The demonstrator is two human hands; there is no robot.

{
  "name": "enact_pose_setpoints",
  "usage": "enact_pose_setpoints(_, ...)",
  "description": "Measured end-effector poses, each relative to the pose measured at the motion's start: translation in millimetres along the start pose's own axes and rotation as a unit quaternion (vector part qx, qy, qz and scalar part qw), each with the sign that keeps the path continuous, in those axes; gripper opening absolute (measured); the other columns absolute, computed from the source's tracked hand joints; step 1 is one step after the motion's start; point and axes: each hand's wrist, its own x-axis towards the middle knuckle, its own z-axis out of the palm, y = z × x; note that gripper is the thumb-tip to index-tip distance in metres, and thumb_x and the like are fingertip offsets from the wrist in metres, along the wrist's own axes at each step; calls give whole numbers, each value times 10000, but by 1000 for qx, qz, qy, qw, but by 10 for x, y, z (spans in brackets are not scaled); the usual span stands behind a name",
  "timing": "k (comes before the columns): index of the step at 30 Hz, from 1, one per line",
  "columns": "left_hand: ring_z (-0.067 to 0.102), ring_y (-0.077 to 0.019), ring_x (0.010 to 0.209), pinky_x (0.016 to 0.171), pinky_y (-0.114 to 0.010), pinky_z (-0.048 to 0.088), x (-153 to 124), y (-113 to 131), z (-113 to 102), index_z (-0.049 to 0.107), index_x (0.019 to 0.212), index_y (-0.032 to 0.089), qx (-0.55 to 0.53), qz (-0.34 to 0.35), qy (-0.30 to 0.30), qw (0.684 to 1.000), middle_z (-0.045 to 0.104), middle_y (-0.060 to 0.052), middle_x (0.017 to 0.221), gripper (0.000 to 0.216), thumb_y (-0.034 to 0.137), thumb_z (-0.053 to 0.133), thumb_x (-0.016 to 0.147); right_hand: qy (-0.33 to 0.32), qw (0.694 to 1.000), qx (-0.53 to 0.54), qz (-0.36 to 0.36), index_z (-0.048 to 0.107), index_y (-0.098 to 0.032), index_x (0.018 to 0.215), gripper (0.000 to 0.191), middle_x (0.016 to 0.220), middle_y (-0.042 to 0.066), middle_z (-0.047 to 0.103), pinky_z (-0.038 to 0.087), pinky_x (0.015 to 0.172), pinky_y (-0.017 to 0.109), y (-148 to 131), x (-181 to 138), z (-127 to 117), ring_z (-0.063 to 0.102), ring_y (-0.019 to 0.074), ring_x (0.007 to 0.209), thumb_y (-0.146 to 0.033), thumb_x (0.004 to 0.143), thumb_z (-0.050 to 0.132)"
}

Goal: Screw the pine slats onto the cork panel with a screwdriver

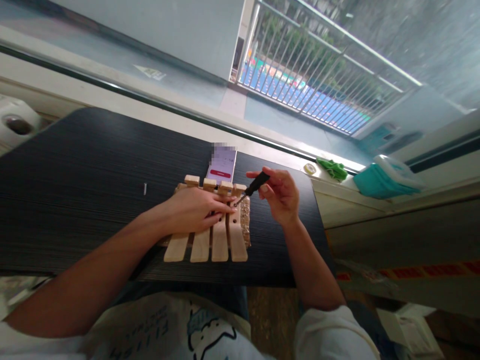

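Observation:
Several pale wooden slats (237,244) lie side by side, with dark holes along the middle of those that show. My left hand (189,207) rests flat across them, its fingers stretched toward the rightmost slat. In my right hand (283,196) is a screwdriver (257,183) with a black handle, gripped by the fingers and tilted. Its tip meets the rightmost slat at a hole close to my left fingertips. Whether a screw sits under the tip is too small to tell. A brown wrapped pad (245,220) lies beneath the slats.
A phone (221,167) with a lit screen lies just behind the slats. On the dark table (93,165), a small metal screw or pin (145,188) stands to the left. A tape roll (309,168), green cloth (332,169) and teal container (386,177) are on the sill at right.

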Motion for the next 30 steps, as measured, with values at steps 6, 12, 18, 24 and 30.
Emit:
enact_pose_setpoints(6,659,-204,1087,914,-337,502,5,-2,7,626,1230,407,1,-1,2,1000,567,61,1360,392,279,448,905,30,999,-19,23,551,-300,1061,278,951,-1,720,548,554,277,-1,0,10,651,107,672,-433,832,634)
enact_pose_setpoints(12,652,-203,1101,920,-343,502,3,-8,15,615,1244,410,1,-1,-3,1000,570,60,1360,397,282,441,912,48,999,-5,-3,580,-323,1038,255,896,-33,711,487,506,266,37,-7,19,522,68,531,-403,816,675)
enact_pose_setpoints(18,647,-196,1109,919,-332,503,4,-17,21,621,1235,408,-3,5,4,1000,568,62,1363,390,279,453,908,64,998,-25,8,571,-311,1016,304,818,-34,673,464,487,276,61,-4,38,481,77,509,-480,789,682)
enact_pose_setpoints(24,640,-209,1125,928,-356,509,5,-23,26,618,1245,402,-4,5,-3,1000,544,66,1387,395,281,436,915,79,996,-34,9,569,-312,1017,324,795,-36,631,502,536,294,92,5,34,504,86,533,-498,780,687)
enact_pose_setpoints(30,623,-222,1158,941,-382,512,1,-12,7,608,1257,403,-6,-1,-19,1000,526,73,1401,407,290,416,916,102,994,-24,-16,587,-319,983,303,758,-52,545,476,519,274,117,18,42,538,89,583,-441,751,738)
